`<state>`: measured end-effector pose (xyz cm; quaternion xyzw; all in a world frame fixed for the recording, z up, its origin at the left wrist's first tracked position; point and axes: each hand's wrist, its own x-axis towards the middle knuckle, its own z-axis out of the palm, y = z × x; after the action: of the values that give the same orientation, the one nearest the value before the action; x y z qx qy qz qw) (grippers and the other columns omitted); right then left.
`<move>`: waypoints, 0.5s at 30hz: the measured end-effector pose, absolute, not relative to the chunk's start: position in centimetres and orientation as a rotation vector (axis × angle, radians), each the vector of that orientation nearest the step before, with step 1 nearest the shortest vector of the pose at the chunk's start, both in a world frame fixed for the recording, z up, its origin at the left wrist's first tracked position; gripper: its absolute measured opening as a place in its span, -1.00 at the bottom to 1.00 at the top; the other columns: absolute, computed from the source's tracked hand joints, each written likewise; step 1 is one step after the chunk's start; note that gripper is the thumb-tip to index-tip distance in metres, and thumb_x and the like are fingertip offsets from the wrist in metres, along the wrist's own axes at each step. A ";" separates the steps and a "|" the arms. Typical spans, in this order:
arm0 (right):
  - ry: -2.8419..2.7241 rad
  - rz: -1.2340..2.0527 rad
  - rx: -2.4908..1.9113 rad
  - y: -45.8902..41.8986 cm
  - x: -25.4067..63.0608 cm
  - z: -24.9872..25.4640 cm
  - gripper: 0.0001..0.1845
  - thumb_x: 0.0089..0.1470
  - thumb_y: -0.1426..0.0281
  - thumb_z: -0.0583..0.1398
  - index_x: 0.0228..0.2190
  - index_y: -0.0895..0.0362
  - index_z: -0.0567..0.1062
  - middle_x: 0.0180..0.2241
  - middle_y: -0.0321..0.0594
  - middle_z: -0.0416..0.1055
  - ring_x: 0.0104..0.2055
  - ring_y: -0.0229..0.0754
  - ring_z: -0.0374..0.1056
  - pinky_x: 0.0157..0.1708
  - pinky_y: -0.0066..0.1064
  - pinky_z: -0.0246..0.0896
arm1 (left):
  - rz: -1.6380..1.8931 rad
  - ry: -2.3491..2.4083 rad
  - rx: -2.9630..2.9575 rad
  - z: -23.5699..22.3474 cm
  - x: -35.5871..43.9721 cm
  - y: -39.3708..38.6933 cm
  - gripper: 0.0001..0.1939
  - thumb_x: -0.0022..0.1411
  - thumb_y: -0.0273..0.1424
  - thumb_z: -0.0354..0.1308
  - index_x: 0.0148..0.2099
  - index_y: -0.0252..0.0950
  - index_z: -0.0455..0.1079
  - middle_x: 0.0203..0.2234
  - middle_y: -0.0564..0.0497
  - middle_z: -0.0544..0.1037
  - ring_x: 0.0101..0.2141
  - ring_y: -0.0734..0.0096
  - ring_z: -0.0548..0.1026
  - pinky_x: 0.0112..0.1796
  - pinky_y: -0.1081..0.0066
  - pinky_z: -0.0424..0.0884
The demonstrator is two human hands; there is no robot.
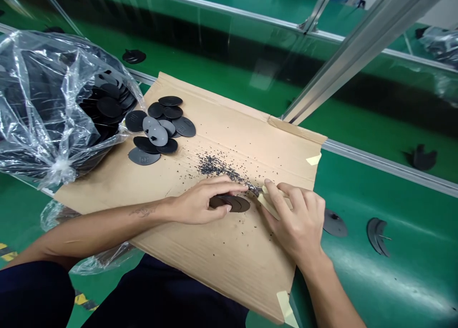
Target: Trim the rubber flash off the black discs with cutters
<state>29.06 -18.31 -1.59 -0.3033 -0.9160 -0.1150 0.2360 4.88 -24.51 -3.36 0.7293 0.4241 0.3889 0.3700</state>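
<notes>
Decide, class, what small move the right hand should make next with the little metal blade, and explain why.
Probably draw the small metal blade in the right hand along the rim of the dark round plastic discs under the left hand. The blade's tip sits just by that rim, and black flecks lie scattered on the tan cardboard sheet.

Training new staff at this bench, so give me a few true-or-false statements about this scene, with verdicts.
The left hand holds a stack of dark discs: true.
The right hand is empty: false, it holds a small metal-tipped tool.
Black shavings lie on the cardboard sheet: true.
The clear plastic bag is empty: false, it holds many dark discs.
</notes>
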 end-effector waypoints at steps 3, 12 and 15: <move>-2.515 -0.326 -0.842 -18.4 29.0 -1.5 -0.71 0.29 0.32 0.20 0.02 0.10 0.43 -0.21 -0.12 0.48 -0.20 -0.07 0.25 -0.20 -0.24 0.07 | 1.000 1.084 1.883 -3.5 4.9 -24.6 -0.51 0.25 -0.52 0.15 0.22 -0.21 0.35 -0.17 -0.06 0.52 -0.16 0.32 0.47 -0.12 0.31 0.45; -2.557 -0.351 -0.921 -18.5 29.2 -1.7 -0.65 0.30 0.30 0.17 0.07 0.12 0.39 -0.20 -0.11 0.45 -0.18 -0.07 0.22 -0.19 -0.26 0.03 | 0.986 1.119 1.826 -3.1 5.1 -24.5 -0.61 0.26 -0.50 0.13 0.13 -0.21 0.41 -0.15 -0.05 0.55 -0.14 0.32 0.49 -0.10 0.30 0.46; -2.499 -0.313 -1.163 -18.1 29.6 -2.0 -0.58 0.31 0.20 0.13 0.11 0.13 0.38 -0.16 -0.05 0.41 -0.17 -0.02 0.19 -0.24 -0.24 0.01 | 0.998 1.162 1.730 -3.1 5.0 -24.4 -0.73 0.24 -0.47 0.15 0.00 -0.26 0.46 -0.18 -0.05 0.56 -0.16 0.32 0.51 -0.11 0.32 0.45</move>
<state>29.56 -18.05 -2.01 -0.4121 -0.8857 -0.1111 0.1827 5.01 -24.44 -3.06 0.6850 0.4600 0.3951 0.4039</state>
